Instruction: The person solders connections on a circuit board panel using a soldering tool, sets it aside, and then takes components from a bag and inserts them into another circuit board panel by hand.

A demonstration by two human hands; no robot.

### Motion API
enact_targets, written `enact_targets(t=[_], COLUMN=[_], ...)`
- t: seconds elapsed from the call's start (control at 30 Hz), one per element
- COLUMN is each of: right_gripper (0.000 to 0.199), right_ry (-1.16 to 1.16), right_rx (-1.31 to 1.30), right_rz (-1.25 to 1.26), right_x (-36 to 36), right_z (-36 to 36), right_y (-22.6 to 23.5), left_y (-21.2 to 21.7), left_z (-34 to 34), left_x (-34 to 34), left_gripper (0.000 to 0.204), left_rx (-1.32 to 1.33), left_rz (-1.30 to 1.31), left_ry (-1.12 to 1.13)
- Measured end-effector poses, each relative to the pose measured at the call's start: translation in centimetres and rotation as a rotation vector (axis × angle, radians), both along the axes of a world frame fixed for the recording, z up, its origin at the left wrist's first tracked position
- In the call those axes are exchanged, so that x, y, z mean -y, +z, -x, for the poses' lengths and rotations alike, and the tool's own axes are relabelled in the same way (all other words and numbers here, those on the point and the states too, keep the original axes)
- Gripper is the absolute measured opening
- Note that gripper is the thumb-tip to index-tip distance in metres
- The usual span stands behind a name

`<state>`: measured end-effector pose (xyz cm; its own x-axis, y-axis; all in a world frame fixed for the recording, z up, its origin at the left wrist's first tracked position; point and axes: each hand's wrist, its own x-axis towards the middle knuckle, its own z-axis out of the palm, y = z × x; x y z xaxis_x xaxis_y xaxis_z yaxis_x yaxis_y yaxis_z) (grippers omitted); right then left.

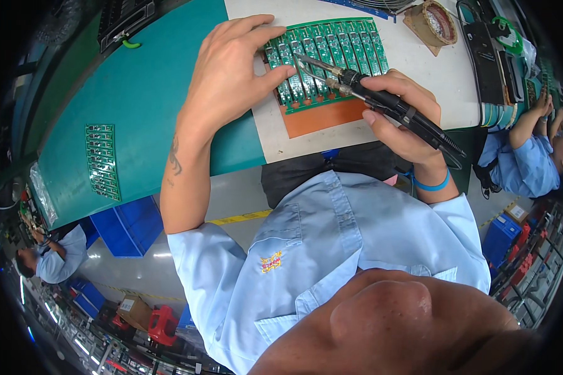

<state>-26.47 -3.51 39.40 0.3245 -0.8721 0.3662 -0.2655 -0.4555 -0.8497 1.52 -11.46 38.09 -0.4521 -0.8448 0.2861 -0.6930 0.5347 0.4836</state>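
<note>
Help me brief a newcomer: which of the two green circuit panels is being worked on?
Start at the white mat on the teal bench. On it an orange pad carries the circuit panel, pinned by the left hand and touched by the soldering iron in the right hand. The spare panel lies untouched.

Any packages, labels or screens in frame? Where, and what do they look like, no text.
Cardboard box: lower left on the floor, brown, white label on top.
Cardboard box: right edge by the blue bin, brown, white label.
Shirt emblem: chest of the light blue shirt, small, yellow and red.
No screens.
</note>
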Motion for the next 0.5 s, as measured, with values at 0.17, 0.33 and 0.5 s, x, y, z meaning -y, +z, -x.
enact_targets(t=[0.17,0.33,0.5], right_gripper=[0.044,0.044,0.044], right_ry=[-0.008,-0.015,-0.018], right_rx=[-0.010,-0.015,-0.016], right_rz=[-0.030,-0.045,-0.033], right_x=[0.44,0.64,0.65], right_z=[-0.44,-0.52,-0.59], right_y=[-0.44,-0.62,-0.41], left_y=[-0.21,-0.17,-0.12], left_z=[-0.20,-0.16,-0.18], left_x=[-0.22,-0.29,-0.35], left_gripper=[0.048,0.050,0.050], left_rx=[0.075,0.064,0.070], left_rz=[0.012,-0.035,-0.027], left_ry=[0.023,0.034,0.037])
